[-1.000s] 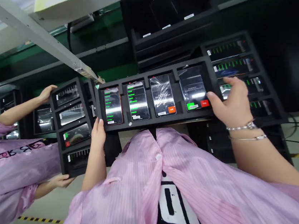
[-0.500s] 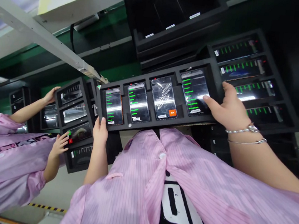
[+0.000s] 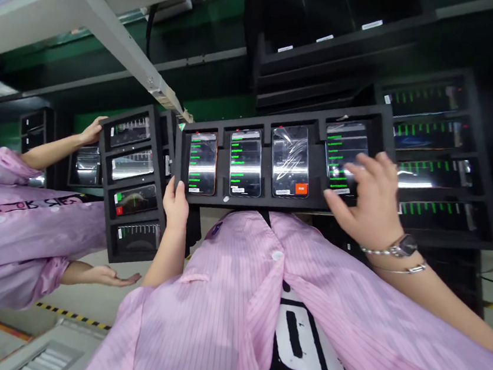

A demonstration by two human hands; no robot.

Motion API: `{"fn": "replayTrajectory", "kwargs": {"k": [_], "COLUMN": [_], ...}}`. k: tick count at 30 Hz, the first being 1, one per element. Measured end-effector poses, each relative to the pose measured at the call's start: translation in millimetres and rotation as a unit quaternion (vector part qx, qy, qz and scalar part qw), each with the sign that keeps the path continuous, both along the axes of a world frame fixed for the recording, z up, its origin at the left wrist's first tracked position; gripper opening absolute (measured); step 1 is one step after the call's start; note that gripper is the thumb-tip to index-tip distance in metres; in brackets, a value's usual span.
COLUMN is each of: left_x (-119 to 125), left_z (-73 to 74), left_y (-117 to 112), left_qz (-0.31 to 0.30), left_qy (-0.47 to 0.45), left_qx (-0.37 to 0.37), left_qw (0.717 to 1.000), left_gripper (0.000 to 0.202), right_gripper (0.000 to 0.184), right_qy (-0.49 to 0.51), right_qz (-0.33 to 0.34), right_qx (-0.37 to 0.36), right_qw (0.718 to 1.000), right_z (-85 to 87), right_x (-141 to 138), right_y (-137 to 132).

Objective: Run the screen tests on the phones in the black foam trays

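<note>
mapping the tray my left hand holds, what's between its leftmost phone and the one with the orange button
In the head view, another phone showing green lines lies there, with a tray divider on either side.

Before you, a black tray [image 3: 244,202] lies crosswise, face up and slightly slanted in view, with four phones seated singly in its four compartments, screens upward. From your left, the first phone [image 3: 203,159] shows a column of green bars and an orange right edge; the second phone [image 3: 245,162] likewise shows green bars. Note creased-looking, glossy streaks on the third phone [image 3: 291,154], its dark screen bearing an orange-red block at lower right. The fourth phone [image 3: 342,144] displays green bars, its lower right partly hidden from you
</note>
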State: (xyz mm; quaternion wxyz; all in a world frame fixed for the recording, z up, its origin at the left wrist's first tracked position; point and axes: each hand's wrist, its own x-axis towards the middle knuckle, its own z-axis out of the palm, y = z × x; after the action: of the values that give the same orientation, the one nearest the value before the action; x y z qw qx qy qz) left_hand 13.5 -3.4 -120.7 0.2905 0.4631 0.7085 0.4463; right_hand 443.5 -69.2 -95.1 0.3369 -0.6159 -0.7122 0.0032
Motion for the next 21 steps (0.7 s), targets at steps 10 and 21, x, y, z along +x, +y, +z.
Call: {"fn": "replayTrajectory", "kwargs": {"k": [10,21], "left_x": [8,11], "left_z": [-15.8,-24.4], "left_y": [-15,-25], "left_qz": [0.032,0.029], "left_qy": [-0.071,-0.116], "left_qx": [0.029,0.052], "left_qw": [0.997,0.991], "left_gripper": [0.052,0.053], "right_gripper": [0.073,0.088], "right_qy": [-0.08,-0.103], "right_qz": [0.119,0.053], "right_qx": [-0.019,-0.049], "right_qw": [0.989,0.992], "right_z": [2.0,5.6], "right_x": [-53,-61], "right_y": [-8,-15]}}
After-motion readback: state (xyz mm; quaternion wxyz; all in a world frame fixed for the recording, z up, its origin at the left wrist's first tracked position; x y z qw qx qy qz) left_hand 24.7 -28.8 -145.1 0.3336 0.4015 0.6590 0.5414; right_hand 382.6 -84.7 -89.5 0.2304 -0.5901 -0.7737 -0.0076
